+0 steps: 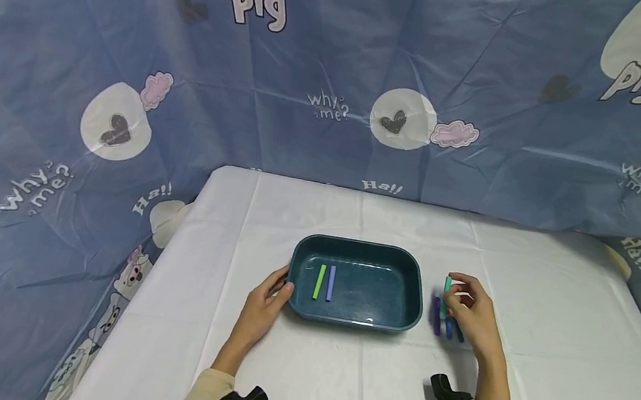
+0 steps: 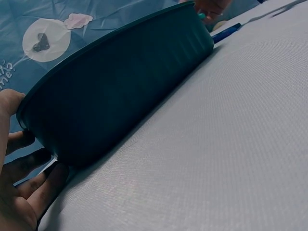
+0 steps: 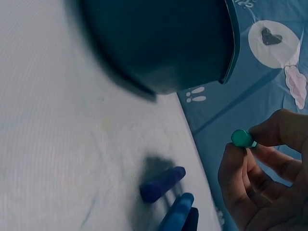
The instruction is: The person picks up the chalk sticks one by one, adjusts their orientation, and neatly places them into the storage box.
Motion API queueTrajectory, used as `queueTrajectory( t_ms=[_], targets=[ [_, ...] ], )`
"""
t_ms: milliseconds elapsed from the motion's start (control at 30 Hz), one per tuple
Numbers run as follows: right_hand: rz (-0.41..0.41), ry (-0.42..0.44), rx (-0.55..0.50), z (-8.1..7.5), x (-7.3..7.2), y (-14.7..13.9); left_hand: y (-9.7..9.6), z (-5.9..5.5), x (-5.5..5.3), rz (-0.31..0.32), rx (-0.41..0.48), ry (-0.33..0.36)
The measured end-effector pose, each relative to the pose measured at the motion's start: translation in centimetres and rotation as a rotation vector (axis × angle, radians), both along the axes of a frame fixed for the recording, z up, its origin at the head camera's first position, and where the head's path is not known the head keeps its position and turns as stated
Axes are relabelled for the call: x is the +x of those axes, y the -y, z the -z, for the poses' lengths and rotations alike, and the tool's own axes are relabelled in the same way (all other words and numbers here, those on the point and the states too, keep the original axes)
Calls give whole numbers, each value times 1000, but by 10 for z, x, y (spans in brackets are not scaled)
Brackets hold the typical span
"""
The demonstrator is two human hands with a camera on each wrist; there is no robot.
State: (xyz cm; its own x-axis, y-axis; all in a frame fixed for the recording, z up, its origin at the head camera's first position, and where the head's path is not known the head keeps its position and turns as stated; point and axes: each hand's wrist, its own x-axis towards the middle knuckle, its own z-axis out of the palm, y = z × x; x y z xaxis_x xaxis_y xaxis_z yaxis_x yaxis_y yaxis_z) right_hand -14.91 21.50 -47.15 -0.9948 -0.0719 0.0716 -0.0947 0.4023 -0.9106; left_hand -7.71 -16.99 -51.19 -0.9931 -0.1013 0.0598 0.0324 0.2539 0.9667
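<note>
Two short cylindrical sticks, a lime-green stick (image 1: pixel 318 282) and a lavender stick (image 1: pixel 331 284), lay in the left half of a dark-teal, round-cornered rectangular tray (image 1: pixel 374 301), left end held by the left hand (image 1: pixel 262 305), thumb at rim, fingers against outer wall. Right hand (image 1: pixel 474 316) pinched a sea-green stick (image 3: pixel 241 138) between thumb and fingertips, raised right of the tray, near a purple stick (image 3: pixel 162 185), blue stick (image 3: pixel 177 211) and dark-blue stick (image 3: pixel 192 220) on white cloth (image 1: pixel 323 387).

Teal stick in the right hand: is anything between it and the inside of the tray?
Yes: the tray's right wall stands between the teal stick in the right hand and the tray's floor. The purple stick lies on the table near that wall, lower than the held stick, so it probably won't block.
</note>
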Motion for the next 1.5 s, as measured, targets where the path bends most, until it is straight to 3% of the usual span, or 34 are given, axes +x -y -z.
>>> queueTrajectory(
  t_ms=[267,400,467,567,600,700,800,1233,1333,1500],
  targets=[
    [-37,31,-34,-27,11,18,1,2,5,0,-4,-6],
    [-94,-2,-44,-32,12,24,2,2,4,1,-6,-1],
    [-120,-8,-56,-33,12,26,2,0,3,0,-6,2],
    [-137,0,-77,-31,9,29,0,-16,7,18,-11,17],
    [-139,4,-83,-27,7,29,-1,-16,7,19,-8,19],
    [-141,2,-91,-17,1,27,-1,-15,5,23,-5,17],
    [-142,-12,-93,-8,-4,25,1,-1,0,10,-7,2],
    [-143,-15,-108,-14,-4,26,0,-1,-1,6,-36,10],
    [-152,-11,-119,-16,-4,27,0,-4,0,8,-38,18],
    [-175,-17,-141,-19,-5,31,-3,-29,8,32,-37,25]
  ],
)
